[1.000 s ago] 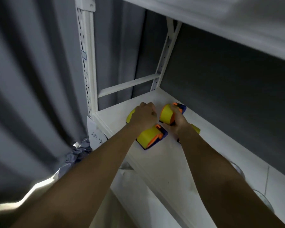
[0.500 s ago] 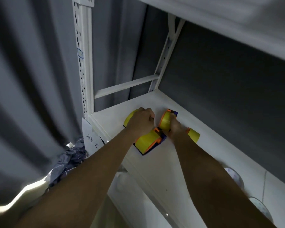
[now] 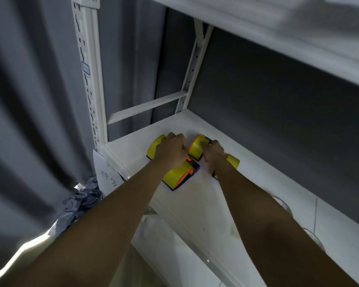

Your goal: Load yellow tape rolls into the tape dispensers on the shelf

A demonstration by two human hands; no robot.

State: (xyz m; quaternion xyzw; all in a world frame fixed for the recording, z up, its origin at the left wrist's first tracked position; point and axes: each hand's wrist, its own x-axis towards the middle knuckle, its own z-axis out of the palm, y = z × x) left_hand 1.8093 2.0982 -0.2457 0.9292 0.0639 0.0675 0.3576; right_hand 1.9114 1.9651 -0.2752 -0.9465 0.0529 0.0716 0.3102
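Observation:
Several tape dispensers with yellow rolls, orange parts and dark blue bases lie on the white shelf (image 3: 195,204) near its left end. My left hand (image 3: 171,151) is closed over the far-left dispenser (image 3: 154,149). Just in front of it lies another dispenser (image 3: 179,176), untouched. My right hand (image 3: 214,154) rests on the back dispenser (image 3: 196,149), fingers pressed on its yellow roll. A fourth dispenser (image 3: 232,161) shows partly behind my right wrist.
A white upright post (image 3: 87,79) and a crossbar (image 3: 147,107) frame the shelf's left end. A paper label (image 3: 106,175) hangs at the shelf corner above crumpled blue cloth (image 3: 81,201). An upper shelf (image 3: 278,34) overhangs. Clear round objects (image 3: 313,237) sit at the right.
Both hands have stayed on the dispensers. The right hand slid slightly from gripping the back dispenser's side to pressing on its roll; the view shifted a little.

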